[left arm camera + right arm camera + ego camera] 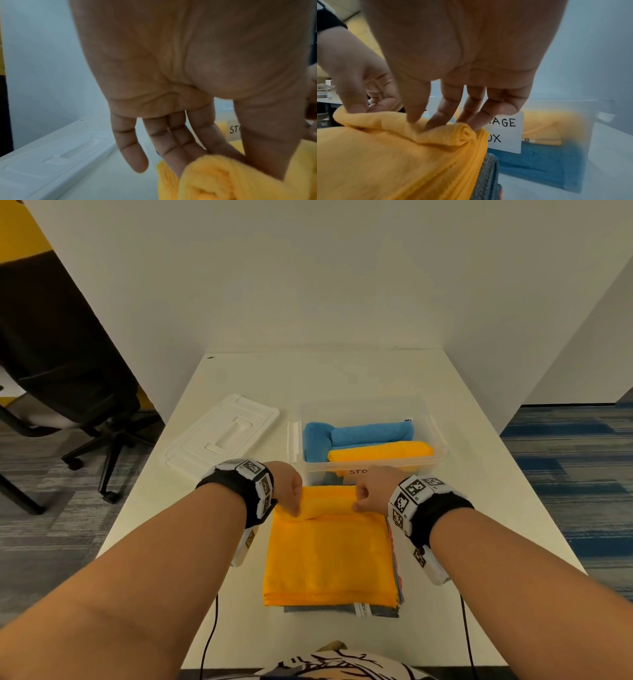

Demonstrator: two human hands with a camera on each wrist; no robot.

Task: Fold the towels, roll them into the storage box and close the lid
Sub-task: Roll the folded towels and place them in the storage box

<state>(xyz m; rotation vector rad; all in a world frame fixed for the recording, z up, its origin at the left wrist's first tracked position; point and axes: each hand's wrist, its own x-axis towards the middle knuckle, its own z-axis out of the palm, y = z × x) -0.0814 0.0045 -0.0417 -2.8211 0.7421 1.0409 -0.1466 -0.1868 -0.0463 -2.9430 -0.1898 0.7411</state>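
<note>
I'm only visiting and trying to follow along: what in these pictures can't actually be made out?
- Handwritten label on the clear plastic storage box: in the head view the right hand covers all but "STO".
- Towels under the folded orange towel: only grey edges show, so their number is unclear.
- Left hand: in the left wrist view, its fingertips are hidden behind the orange roll.
- Small tag on the grey towel: too small to read.

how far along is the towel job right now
Done: blue rolls and one orange roll lie in the storage box. In hand: left hand and right hand roll the far edge of the orange towel. Left: finish it, the grey towel beneath, then the lid, lying beside the box.
</note>
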